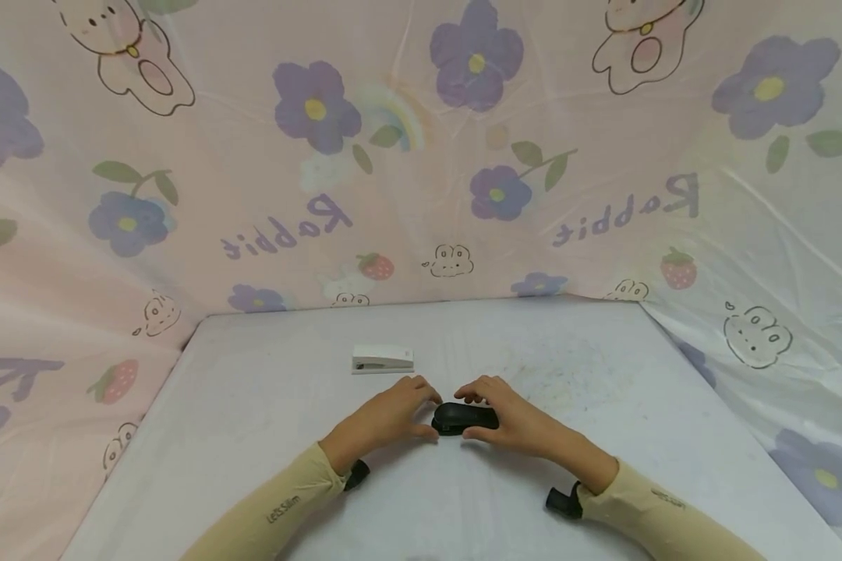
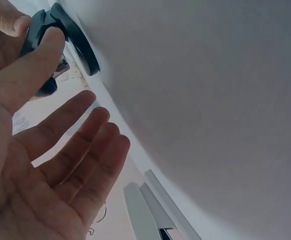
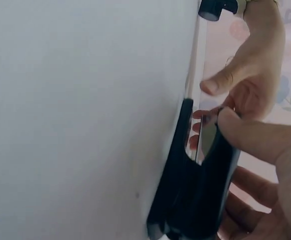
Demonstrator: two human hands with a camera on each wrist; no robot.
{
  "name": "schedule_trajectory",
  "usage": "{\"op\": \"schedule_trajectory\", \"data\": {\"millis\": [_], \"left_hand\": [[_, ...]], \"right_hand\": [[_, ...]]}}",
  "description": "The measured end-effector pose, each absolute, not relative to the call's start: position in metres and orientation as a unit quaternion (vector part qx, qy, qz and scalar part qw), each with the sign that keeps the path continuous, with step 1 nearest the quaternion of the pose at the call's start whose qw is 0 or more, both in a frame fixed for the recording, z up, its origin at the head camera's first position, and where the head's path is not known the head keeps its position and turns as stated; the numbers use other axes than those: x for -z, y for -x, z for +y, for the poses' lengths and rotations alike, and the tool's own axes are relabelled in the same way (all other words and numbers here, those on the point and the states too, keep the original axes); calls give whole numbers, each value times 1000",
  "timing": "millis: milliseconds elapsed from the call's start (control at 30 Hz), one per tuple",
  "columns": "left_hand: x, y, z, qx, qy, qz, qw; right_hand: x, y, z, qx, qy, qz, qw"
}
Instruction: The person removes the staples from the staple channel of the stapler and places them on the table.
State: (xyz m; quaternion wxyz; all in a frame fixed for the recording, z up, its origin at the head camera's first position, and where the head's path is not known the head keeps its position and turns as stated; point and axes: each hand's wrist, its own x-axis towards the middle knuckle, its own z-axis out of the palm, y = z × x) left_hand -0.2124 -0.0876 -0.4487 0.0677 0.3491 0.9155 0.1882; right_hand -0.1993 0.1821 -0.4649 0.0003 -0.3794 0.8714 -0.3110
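I'd steady the black stapler (image 1: 463, 414), to the front right of the white stapler (image 1: 387, 357), with the right hand (image 1: 514, 419) curved around it, though I can't tell if gripping, and guide the loosely spread left hand (image 1: 390, 413) clear of where it closes.

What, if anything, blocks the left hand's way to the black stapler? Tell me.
Nothing visible stands between the left hand and the black stapler; the white stapler lies farther back on the table, out of the way.

Head view: light is bright and diffuse, shadows faint near six o'clock; wrist views are dimmer, the table (image 2: 210, 110) greyish.
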Motion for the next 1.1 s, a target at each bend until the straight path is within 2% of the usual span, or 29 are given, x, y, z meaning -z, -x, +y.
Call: {"op": "schedule_trajectory", "data": {"millis": [333, 767, 1100], "left_hand": [[449, 215, -83, -213, -338, 911, 103], [450, 219, -75, -206, -333, 914, 109], [452, 217, -70, -211, -320, 918, 102]], "right_hand": [[469, 199, 172, 345, 333, 877, 37], [468, 200, 170, 336, 331, 881, 40], [467, 202, 171, 369, 302, 876, 70]]}}
